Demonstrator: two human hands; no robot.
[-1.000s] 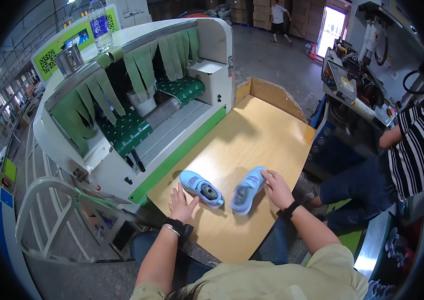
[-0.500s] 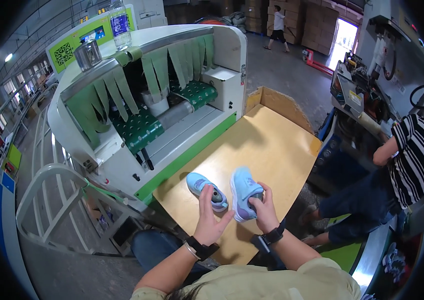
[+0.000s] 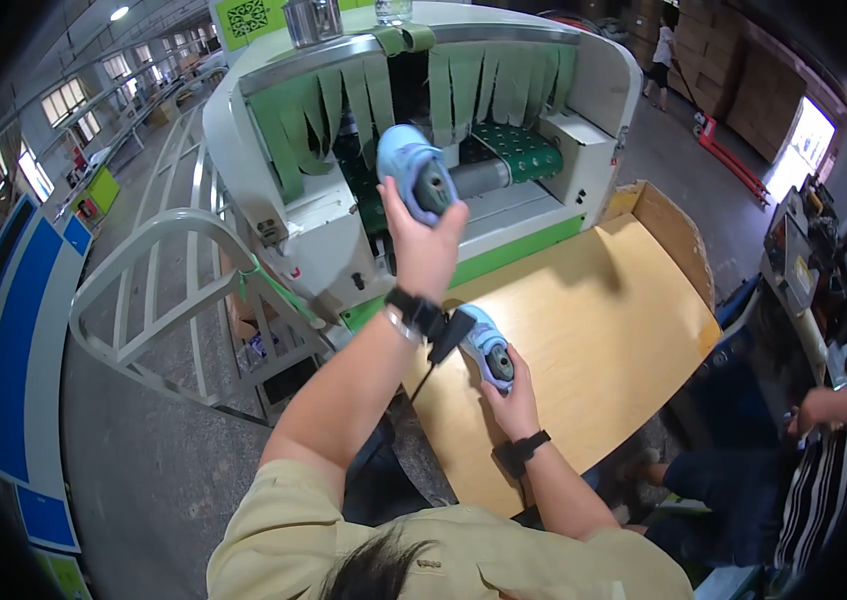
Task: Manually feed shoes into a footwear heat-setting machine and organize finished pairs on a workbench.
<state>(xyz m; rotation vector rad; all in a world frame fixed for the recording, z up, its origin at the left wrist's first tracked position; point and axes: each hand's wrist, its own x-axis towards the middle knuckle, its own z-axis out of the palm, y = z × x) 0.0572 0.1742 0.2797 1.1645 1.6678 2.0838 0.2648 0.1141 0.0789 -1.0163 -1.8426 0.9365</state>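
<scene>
Your left hand point(image 3: 426, 240) lifts a light-blue child's shoe point(image 3: 417, 170) up at the far side of the scene, its fingers clamped around the heel end, the shoe's long axis running from your palm up and away toward the green strip curtain point(image 3: 464, 85) at the mouth of the white conveyor machine point(image 3: 584, 150). The shoe's grey opening faces you. The shoe hangs in front of the machine's green belt point(image 3: 519, 150), just short of the curtain, so this hand is by far the nearer one to the opening.

Your right hand point(image 3: 512, 400) stays low and near, fingers closed on the second light-blue shoe point(image 3: 489, 350), which sits at the near-left edge of the wooden bench point(image 3: 584, 330) with its toe pointing left and away, its grey opening turned up. A black strap or tag hangs beside it at your left wrist.

At the far end of the bench an open cardboard box point(image 3: 669, 225) stands against the machine; what it holds cannot be seen. On the right, another person in a striped sleeve point(image 3: 839, 470) sits at a separate workstation, well apart from both shoes.
</scene>
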